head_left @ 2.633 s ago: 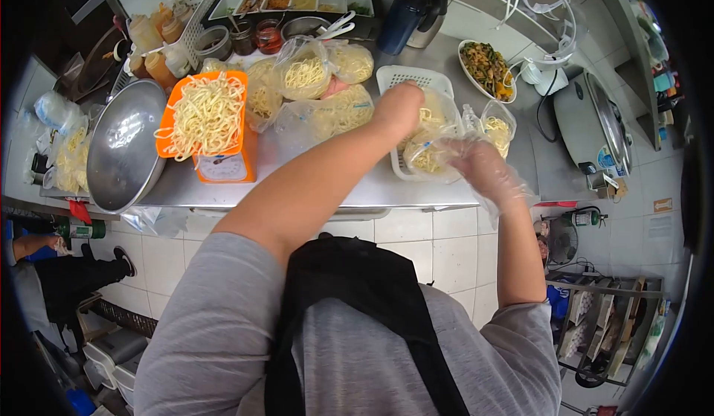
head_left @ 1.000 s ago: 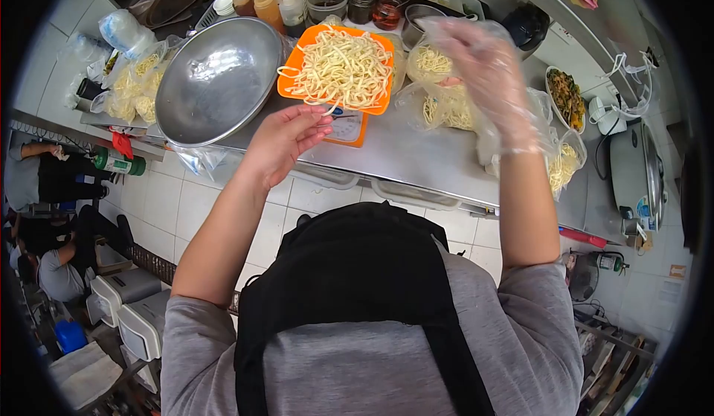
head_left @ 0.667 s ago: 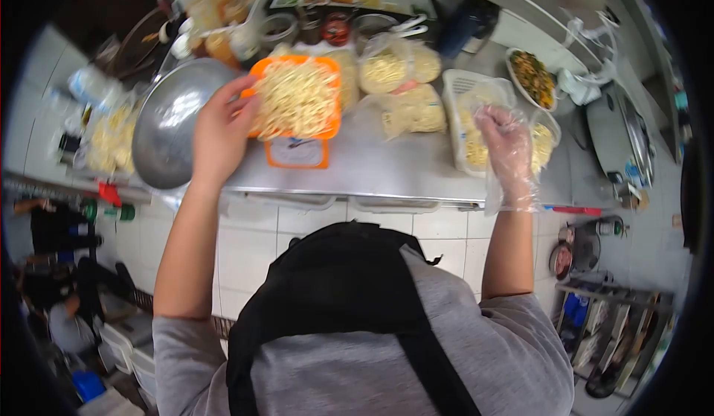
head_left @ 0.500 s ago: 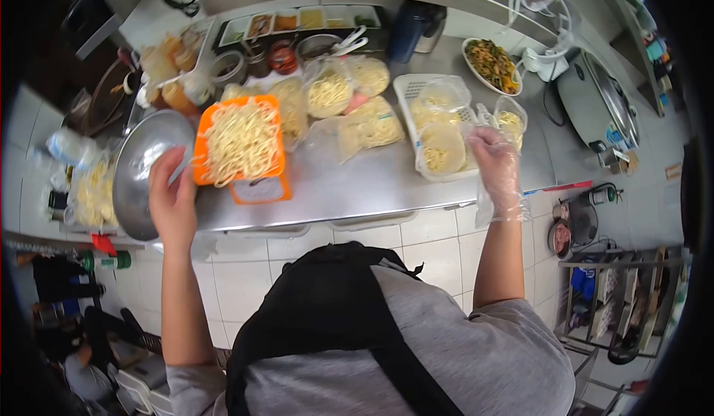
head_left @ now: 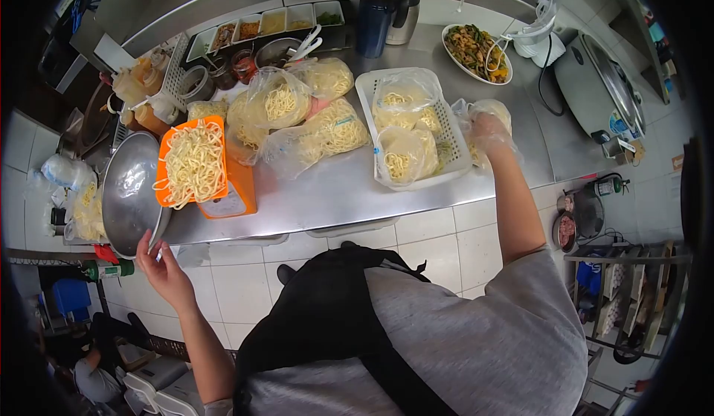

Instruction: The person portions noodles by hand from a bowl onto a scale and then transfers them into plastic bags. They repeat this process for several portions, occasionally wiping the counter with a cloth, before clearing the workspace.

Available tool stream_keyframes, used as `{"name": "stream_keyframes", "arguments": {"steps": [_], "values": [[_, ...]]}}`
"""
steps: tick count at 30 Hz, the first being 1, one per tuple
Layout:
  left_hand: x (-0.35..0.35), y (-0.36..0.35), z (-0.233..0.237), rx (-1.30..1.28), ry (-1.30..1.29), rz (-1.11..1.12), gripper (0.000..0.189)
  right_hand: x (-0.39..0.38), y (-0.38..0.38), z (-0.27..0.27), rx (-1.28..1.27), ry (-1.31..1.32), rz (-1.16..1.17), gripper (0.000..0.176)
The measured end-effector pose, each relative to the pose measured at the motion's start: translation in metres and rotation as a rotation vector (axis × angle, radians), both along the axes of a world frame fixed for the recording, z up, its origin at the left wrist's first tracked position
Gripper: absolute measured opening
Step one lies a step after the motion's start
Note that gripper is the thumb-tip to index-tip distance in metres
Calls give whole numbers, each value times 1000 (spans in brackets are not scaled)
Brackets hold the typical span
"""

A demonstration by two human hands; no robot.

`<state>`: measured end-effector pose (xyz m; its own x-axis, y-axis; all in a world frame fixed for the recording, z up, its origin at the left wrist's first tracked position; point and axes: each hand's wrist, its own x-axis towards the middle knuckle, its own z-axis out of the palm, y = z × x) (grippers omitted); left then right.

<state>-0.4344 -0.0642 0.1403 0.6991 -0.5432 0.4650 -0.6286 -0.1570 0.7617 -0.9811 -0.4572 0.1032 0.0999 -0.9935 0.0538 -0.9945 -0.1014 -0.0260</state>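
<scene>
By the near rim of a large metal bowl [head_left: 132,181], my bare left hand [head_left: 165,274] is open, its fingers loosely curled and apart with the fingertips close to the rim. Just right of the bowl, a heap of thick pale noodles [head_left: 195,164] fills the orange tray [head_left: 163,150] of an orange kitchen scale [head_left: 242,185], a few strands hanging over the edge. My right hand [head_left: 487,132], in a clear plastic glove, is down at a clear plastic bag of noodles [head_left: 496,109] beside the white basket [head_left: 451,164]. The plastic and the hand itself hide its fingers.
Several bags of noodles [head_left: 327,129] lie mid-counter, with more inside the basket. Behind stand small topping trays [head_left: 274,21], a dark blue jug [head_left: 374,25] and a plate of cooked food [head_left: 477,53]. A large lidded cooker [head_left: 599,88] is at the right. A person sits lower left.
My left hand has moved from beside the scale tray down to the bowl's near rim. My right hand has reached farther into the bag beside the basket. The camera view has shifted.
</scene>
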Motion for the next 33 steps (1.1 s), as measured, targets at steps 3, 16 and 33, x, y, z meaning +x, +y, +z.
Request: {"name": "stream_keyframes", "arguments": {"steps": [3,16,33], "values": [[-13,-3,0,0,-9,-10,33,-32,-9,7,-96,-162,33,23],[-28,-12,7,0,-30,25,33,17,51,143,-90,-1416,132,27],[173,104,33,101,-31,291,29,468,146,105,-304,-238,1245,21]]}}
